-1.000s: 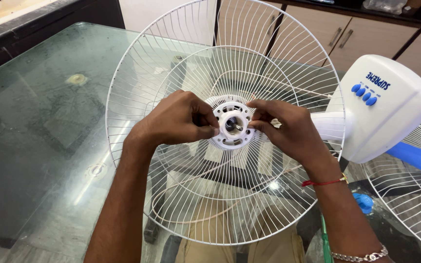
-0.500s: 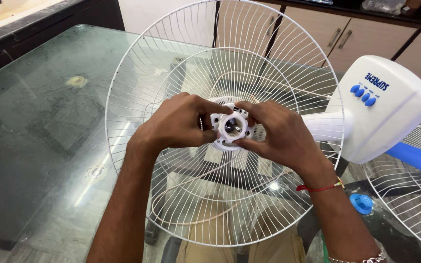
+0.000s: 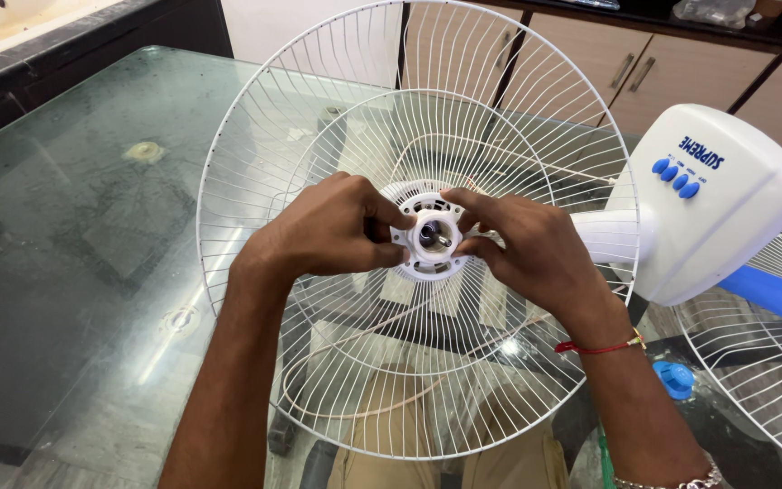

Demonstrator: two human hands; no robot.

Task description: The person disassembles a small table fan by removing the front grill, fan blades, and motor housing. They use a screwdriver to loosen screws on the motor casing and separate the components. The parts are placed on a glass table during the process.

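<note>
A round white wire fan guard (image 3: pixel 337 118) stands in front of me over a glass table (image 3: pixel 74 217). At its centre a white plastic ring nut (image 3: pixel 431 241) sits around the metal motor shaft. My left hand (image 3: pixel 332 228) grips the ring's left side with thumb and fingers. My right hand (image 3: pixel 525 246) pinches its right side; a red thread circles that wrist. Behind the guard the white fan base (image 3: pixel 712 204) with blue buttons lies to the right.
A second wire guard (image 3: pixel 767 362) lies at the right edge, with a blue fan part (image 3: pixel 776 294) over it and a small blue cap (image 3: pixel 676 378) near it. Wooden cabinets (image 3: pixel 653 63) stand behind. A dark counter (image 3: pixel 65 36) runs along the far left.
Both hands have turned around the central ring, with fingers shifted on it. The guard and fan base stay roughly in place.
</note>
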